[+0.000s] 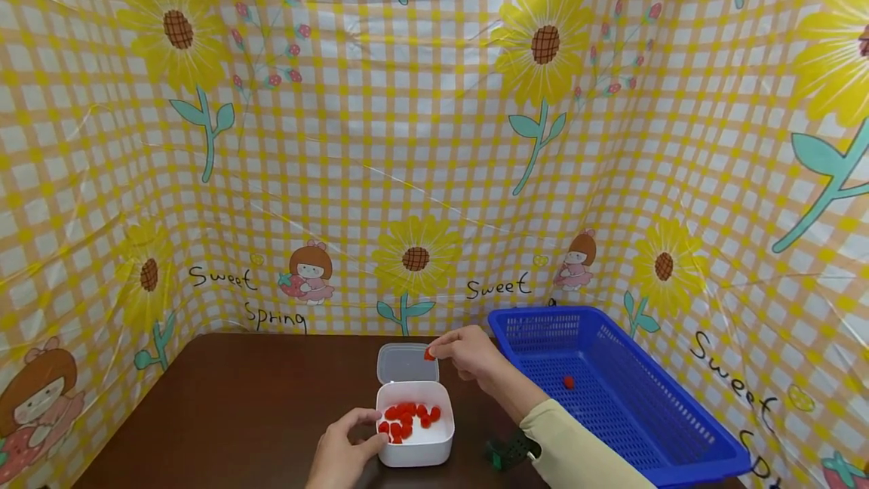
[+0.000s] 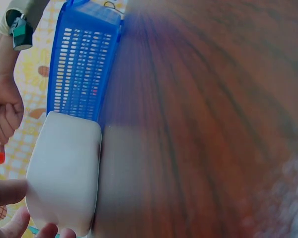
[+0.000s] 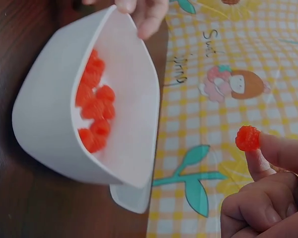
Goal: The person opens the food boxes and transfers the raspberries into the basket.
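While the right hand pinches a small, red, bumpy raspberry, the head view shows the square white plastic box left of that hand and farther from the brown tabletop's far edge; the left hand grips the box's left side. From the left wrist, the raspberry hangs apart from the box. From the right wrist, it protrudes at the fingertips, roundish, without a clear long axis.
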